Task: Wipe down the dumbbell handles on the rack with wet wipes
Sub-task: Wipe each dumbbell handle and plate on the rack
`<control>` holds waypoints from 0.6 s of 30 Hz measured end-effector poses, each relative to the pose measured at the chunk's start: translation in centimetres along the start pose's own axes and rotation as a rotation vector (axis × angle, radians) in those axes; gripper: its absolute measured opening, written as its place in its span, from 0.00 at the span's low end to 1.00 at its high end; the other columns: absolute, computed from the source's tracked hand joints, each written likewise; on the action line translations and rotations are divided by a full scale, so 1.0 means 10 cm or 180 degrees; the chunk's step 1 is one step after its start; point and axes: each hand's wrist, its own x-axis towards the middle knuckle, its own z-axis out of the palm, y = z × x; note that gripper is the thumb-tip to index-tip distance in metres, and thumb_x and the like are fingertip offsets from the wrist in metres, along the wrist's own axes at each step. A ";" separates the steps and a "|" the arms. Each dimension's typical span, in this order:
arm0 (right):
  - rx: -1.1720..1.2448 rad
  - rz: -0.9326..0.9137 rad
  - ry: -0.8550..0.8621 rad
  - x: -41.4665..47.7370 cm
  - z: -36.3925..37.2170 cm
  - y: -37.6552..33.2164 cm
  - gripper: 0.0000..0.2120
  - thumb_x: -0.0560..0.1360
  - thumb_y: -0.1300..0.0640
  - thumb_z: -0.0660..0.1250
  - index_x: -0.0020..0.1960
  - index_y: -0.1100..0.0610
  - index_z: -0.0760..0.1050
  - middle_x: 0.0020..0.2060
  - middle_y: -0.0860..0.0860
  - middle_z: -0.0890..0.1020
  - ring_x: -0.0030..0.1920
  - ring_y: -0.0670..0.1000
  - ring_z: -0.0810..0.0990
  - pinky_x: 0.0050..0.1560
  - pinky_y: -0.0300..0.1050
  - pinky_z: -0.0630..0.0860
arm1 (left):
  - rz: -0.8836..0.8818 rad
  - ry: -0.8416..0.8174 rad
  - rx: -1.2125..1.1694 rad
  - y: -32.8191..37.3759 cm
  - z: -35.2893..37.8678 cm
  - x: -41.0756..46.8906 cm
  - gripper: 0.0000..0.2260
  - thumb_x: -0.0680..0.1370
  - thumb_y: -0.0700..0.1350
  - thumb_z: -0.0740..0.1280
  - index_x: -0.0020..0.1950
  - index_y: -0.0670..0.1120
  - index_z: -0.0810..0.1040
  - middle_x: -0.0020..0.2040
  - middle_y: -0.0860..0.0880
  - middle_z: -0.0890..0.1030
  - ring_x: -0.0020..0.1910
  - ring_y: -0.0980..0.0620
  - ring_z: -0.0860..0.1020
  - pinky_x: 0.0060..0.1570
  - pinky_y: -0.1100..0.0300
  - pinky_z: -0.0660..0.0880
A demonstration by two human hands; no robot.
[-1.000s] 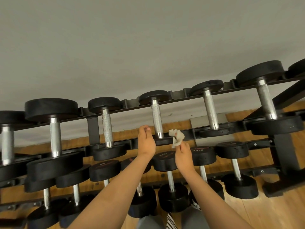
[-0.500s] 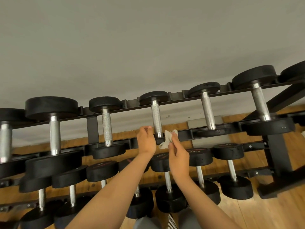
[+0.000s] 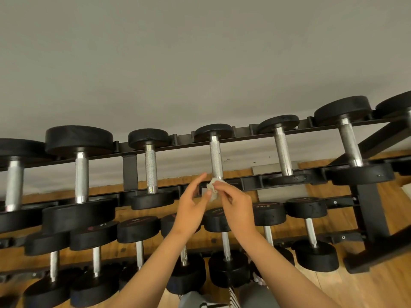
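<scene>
Grey wall (image 3: 200, 63), wooden floor (image 3: 378, 290) (planked).

The person's left hand (image 3: 191, 210) and right hand (image 3: 238, 210) are bare, as are both forearms down to the picture's lower edge; there, smooth grey fabric clothing (image 3: 255, 296) shows beside a black-and-white striped fabric piece (image 3: 232, 295)

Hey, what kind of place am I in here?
Most likely a gym's free-weight area: a black tiered dumbbell rack against a plain wall, rows of round-headed dumbbells with knurled steel handles, and wood flooring.
</scene>
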 end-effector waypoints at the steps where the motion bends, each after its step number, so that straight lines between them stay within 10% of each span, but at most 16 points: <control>1: 0.0060 0.0046 -0.0111 0.01 0.00 -0.04 0.13 0.76 0.65 0.69 0.57 0.53 0.81 0.52 0.44 0.83 0.55 0.40 0.81 0.58 0.36 0.77 | 0.0009 -0.0080 0.0068 0.04 -0.03 0.02 0.20 0.80 0.43 0.66 0.70 0.56 0.70 0.70 0.59 0.73 0.69 0.63 0.69 0.68 0.65 0.66; 18: 0.0143 0.0598 0.0279 0.24 -0.09 0.09 0.17 0.80 0.67 0.60 0.51 0.44 0.75 0.51 0.47 0.78 0.53 0.38 0.75 0.54 0.29 0.70 | -0.0128 0.0438 0.0606 -0.08 0.16 0.16 0.05 0.73 0.45 0.75 0.42 0.49 0.80 0.39 0.51 0.80 0.39 0.54 0.77 0.43 0.56 0.76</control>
